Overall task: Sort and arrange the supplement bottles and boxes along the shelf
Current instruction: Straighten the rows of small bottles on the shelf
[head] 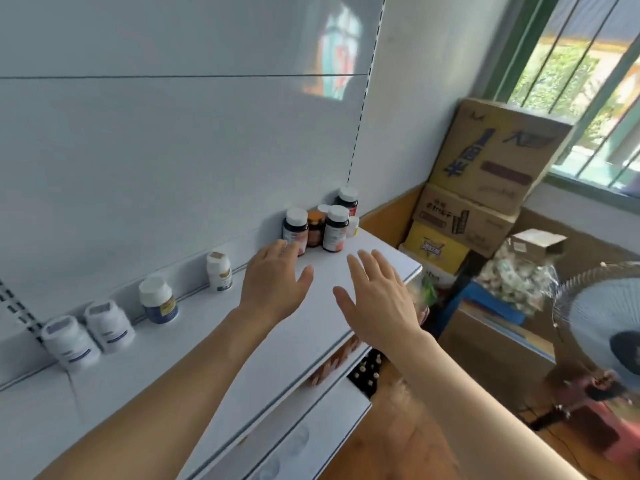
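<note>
A white shelf (214, 344) runs from lower left to the far right corner. Several dark bottles with white caps (335, 229) and a small orange bottle (315, 228) stand clustered at the far right end. Along the back wall stand white bottles: one with a gold cap (219, 271), one with a blue label (158, 300), and two more at the left (90, 335). My left hand (273, 282) hovers with straight fingers, its fingertips just in front of the nearest dark bottle (295, 227). My right hand (377, 299) is spread flat above the shelf's front edge, holding nothing.
Stacked cardboard boxes (485, 188) fill the corner right of the shelf, with a bag of small packets (516, 275) and a fan (602, 313) beside them. A lower shelf (311, 438) sticks out below. A barred window (588, 81) is at the upper right.
</note>
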A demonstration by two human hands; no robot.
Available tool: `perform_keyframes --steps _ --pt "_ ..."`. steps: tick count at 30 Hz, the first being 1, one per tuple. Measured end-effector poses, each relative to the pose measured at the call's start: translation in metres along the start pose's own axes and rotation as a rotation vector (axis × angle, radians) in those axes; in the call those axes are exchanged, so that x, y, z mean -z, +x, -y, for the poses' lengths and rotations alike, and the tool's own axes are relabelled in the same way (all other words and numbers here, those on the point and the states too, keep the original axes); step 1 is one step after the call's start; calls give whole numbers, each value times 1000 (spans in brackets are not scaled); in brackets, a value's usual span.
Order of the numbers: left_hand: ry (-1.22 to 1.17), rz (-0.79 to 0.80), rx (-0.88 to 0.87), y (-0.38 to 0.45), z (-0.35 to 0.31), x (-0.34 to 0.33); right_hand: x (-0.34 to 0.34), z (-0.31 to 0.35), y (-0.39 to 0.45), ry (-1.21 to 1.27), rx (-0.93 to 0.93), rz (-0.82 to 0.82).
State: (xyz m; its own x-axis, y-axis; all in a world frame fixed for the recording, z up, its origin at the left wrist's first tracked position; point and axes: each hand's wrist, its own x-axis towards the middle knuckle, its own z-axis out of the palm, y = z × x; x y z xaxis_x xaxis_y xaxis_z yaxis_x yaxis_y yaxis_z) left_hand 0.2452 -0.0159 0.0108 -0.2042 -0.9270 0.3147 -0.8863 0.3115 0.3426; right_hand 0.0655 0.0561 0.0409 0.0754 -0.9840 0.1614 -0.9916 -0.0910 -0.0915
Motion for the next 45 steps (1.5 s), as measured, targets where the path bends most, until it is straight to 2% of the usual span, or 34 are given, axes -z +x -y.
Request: perform_keyframes --steps 9,17,21,28,32,36,40,45 --pt "4 -36 143 94 9 -33 -27 -50 147 22 218 -74" --pt "64 -56 273 145 6 -70 -61 -72 260 59 470 42" --pt "100 -101 334 158 4 -85 -78 -69 293 1 570 25" --pt "25 -166 391 167 7 -93 -87 -66 313 -63 620 36" --pt "-40 -220 406 164 9 -92 -90 -68 318 92 675 10" --pt "-165 -274 447 155 11 -73 -76 -72 326 379 775 -1" --pt "-320 -385 512 147 13 -37 -54 -72 327 655 826 31" --pt "-406 -387 591 127 6 0 -38 -55 313 834 829 125"
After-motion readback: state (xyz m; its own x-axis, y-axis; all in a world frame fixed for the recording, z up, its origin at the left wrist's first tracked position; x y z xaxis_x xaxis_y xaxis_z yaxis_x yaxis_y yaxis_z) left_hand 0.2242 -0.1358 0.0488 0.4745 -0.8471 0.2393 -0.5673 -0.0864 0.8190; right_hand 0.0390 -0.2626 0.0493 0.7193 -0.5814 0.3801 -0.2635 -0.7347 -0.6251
